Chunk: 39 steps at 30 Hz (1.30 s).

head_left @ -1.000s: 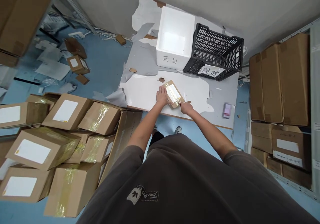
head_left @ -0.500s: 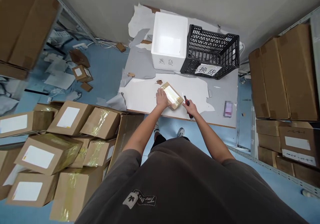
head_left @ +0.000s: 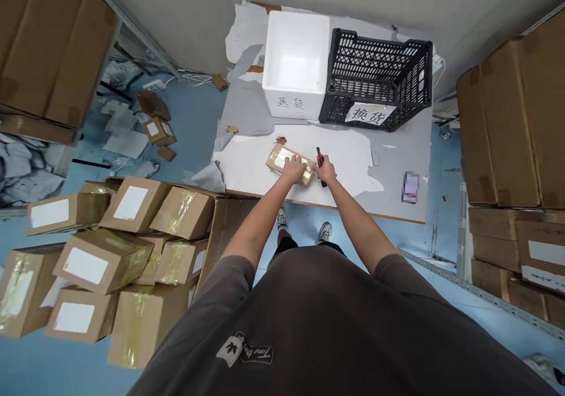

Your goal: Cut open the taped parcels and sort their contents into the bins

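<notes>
On the table lies a small taped cardboard box with a white label on top. My left hand rests over it, fingers bent across its top and gripping it. A red and black utility knife is in my right hand, closed round the handle, its tip pointing away from me. The right hand is right beside the box's right end; whether it touches the box I cannot tell. My left hand covers part of the label.
Behind the box stand a white foam bin and a black plastic crate, both with handwritten characters. A phone-like pinkish thing, blurred, lies at the table's right. Several taped cartons are heaped at left. Stacked cartons stand at right.
The box has turned so it lies more sideways, and it sits slightly left. My left hand has shifted onto its middle. The right hand with the knife has moved left and up.
</notes>
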### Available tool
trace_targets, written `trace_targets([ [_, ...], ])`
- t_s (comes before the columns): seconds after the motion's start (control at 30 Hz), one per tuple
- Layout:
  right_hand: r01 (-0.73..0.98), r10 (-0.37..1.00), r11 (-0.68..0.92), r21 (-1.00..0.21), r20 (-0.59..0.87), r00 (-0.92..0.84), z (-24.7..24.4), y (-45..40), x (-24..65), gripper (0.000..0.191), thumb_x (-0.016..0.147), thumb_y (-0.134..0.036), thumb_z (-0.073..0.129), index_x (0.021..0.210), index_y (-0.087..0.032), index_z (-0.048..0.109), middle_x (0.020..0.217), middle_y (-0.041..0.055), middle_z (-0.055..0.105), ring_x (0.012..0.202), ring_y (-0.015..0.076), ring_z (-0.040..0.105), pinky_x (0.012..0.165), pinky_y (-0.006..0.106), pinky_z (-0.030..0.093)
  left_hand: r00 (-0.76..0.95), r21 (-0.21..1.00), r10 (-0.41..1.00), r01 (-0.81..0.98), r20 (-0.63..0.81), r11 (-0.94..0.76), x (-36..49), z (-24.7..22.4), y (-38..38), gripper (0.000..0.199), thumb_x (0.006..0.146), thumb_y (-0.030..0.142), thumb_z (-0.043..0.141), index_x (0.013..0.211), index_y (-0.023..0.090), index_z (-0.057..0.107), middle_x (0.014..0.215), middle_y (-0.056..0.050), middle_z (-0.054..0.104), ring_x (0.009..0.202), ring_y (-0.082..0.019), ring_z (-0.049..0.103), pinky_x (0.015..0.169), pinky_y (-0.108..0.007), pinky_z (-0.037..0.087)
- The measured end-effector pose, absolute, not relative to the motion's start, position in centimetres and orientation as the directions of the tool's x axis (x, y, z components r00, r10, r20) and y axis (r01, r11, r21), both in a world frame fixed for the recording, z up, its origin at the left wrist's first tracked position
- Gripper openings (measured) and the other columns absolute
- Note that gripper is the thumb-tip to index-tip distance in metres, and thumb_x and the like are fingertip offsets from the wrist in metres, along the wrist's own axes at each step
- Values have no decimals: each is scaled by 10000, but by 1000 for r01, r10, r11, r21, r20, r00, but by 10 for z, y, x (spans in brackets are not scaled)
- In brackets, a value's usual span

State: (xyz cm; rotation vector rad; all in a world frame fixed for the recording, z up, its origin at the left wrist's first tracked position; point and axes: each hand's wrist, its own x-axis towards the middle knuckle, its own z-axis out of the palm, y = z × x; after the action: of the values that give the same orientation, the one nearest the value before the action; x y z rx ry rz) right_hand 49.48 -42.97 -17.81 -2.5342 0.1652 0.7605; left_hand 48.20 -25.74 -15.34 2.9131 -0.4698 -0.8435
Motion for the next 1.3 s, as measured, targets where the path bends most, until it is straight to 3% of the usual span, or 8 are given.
trace_targets([
  [0.13,-199,69,-868,-456,-506,860,-174,-430,505,490,1121,-606,561,1462,-258,515,1156,109,788,871,265,745,819,345,564,837,170,-280,-225,-469,-959,481,-152,-258,871,723,488,1011,1499,219,722,1631,-182,535,1535,-443,405,1279,-530,428],
  [0.27,-169,159,-836,-521,-526,836,-169,-454,489,438,1208,-560,320,1384,-259,583,949,34,780,703,221,722,807,306,538,852,239,-267,-173,-450,-956,471,-153,-254,849,725,487,1024,1486,254,730,1682,-141,486,1564,-413,399,1218,-475,544],
  [0.53,-19,338,-865,-502,-609,717,-160,-476,458,419,1212,-510,377,1352,-265,687,814,-9,765,752,224,723,934,311,516,854,250,-296,-202,-428,-947,470,-163,-246,689,737,453,1033,1362,252,825,1804,-95,436,1657,-403,365,1355,-483,431],
  [0.83,98,450,-861,-499,-658,603,-153,-479,492,378,1185,-447,450,1345,-236,720,953,41,806,527,171,631,708,289,483,857,299,-264,-137,-442,-944,462,-160,-244,737,757,390,1030,1426,240,760,1856,-90,384,1734,-351,319,1380,-432,417],
  [0.93,74,451,-861,-503,-689,567,-161,-482,486,336,1161,-454,539,1269,-225,760,894,32,796,625,195,703,817,293,528,851,284,-263,-141,-455,-948,464,-156,-246,730,766,387,1029,1430,246,760,1850,-90,393,1734,-343,322,1375,-443,432],
  [1.03,73,448,-860,-505,-680,581,-169,-484,471,250,1125,-398,631,1165,-204,782,974,68,820,931,244,777,980,316,530,846,286,-264,-139,-464,-948,467,-153,-247,746,755,397,1042,1432,262,759,1857,-80,379,1734,-341,320,1353,-461,467],
  [1.13,8,432,-838,-546,-653,622,-173,-493,456,252,1124,-389,613,1150,-192,768,1070,96,822,1079,260,751,941,300,548,842,306,-262,-122,-472,-944,467,-155,-246,771,729,421,1062,1420,269,757,1866,-74,366,1736,-338,316,1347,-457,473],
  [1.3,-116,421,-761,-638,-622,660,-168,-512,457,347,1176,-460,458,1185,-213,702,789,11,721,590,186,652,685,279,534,861,337,-249,-97,-444,-936,466,-162,-246,752,655,413,1099,1323,256,793,1850,-76,399,1721,-376,341,1342,-443,481],
])
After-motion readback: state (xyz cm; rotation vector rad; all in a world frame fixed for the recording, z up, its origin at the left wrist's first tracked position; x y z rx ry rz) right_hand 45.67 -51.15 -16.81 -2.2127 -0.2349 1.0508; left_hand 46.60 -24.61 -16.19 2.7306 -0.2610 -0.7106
